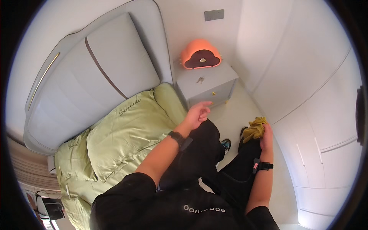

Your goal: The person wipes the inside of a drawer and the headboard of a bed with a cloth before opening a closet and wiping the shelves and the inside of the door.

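Note:
My left hand point(198, 115) reaches toward the front of a grey nightstand point(191, 86), its index finger stretched out and the other fingers loosely bent. Nothing shows in it. The fingertip lies over the lower gold knob in the picture; whether it touches cannot be made out. Crumpled in my right hand point(267, 137) is a mustard-yellow cloth point(256, 129), held over my right leg. On the nightstand top stand an orange cloud-shaped box point(201, 53) with a dark front and a set of keys point(200, 80).
To the left is a bed with green pillows point(122, 119) and a grey padded headboard point(96, 69). White wardrobe doors point(318, 126) run along the right. A grey switch plate point(214, 15) is on the wall. Pale floor point(237, 111) lies between nightstand and wardrobe.

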Demonstrator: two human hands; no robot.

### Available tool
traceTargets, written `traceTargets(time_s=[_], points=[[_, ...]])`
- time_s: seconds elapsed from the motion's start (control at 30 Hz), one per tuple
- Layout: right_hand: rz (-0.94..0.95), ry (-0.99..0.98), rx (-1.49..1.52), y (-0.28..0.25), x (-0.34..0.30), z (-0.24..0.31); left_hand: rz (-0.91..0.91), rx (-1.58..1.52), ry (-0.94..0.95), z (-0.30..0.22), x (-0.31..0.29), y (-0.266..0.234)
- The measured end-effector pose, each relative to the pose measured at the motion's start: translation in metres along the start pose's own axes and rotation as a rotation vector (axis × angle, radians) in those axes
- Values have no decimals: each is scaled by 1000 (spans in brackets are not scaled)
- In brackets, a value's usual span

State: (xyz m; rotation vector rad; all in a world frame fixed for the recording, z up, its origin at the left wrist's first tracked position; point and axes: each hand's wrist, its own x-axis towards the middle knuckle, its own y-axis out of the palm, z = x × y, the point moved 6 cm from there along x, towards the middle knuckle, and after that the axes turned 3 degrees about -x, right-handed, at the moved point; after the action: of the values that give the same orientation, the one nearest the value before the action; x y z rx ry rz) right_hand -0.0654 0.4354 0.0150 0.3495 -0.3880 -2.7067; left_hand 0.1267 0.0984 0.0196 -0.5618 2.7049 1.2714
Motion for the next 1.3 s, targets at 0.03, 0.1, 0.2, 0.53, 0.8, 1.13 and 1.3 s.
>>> traceTargets(time_s=[0.03, 0.1, 0.2, 0.53, 0.8, 1.13, 1.3], points=[[5, 17, 3, -2, 1, 1, -13, -24, 12, -2, 0, -5], [10, 33, 10, -2, 2, 3, -31, -107, 14, -1, 6, -8], [5, 84, 4, 10, -6, 7, -69, -275, -7, 8, 10, -23], [44, 63, -162, 9, 8, -4, -266, 263, 362, -129, 47, 107], [127, 41, -164, -16, 5, 0, 426, 1970, 163, 14, 33, 110], [115, 61, -160, 24, -1, 7, 111, 1833, 145, 21, 32, 33], [111, 80, -128, 19, 3, 5, 9, 1744, 182, 18, 35, 34]])
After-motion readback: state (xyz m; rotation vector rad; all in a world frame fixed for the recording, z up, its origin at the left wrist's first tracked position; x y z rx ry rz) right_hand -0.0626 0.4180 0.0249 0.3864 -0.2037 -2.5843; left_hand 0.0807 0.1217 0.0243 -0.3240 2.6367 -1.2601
